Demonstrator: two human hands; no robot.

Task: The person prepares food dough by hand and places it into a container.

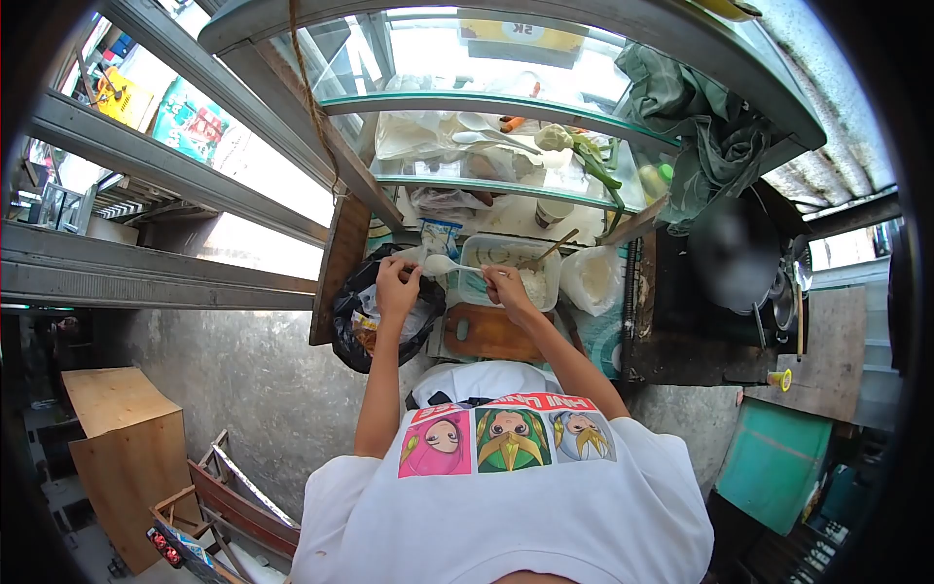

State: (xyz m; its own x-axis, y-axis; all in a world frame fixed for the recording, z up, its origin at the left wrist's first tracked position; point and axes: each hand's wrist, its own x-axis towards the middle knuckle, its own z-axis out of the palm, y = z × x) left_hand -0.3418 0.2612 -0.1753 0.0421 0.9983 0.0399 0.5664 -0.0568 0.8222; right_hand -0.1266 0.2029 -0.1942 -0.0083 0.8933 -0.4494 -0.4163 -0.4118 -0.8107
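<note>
My right hand (506, 288) is closed round the handle of a white spoon (443, 265), whose bowl points left. Close to the spoon's bowl, my left hand (398, 282) has its fingers pressed together above a black plastic bag (347, 336); what they hold, if anything, is too small to name. Behind my right hand lies a clear plastic container (472, 295) with pale contents and a brown stick-like handle (557, 243) leaning out. A wooden cutting board (486, 332) rests in front of the container. A small blue and white packet (440, 237) stands behind the spoon.
Right of the container sits a clear plastic bag (592, 278). Glass shelves (506, 184) with vegetables and spoons rise behind. A dark pan (735, 258) stands on the stove at the right, and a green cloth (696, 165) hangs above. A wooden post (341, 253) borders the left.
</note>
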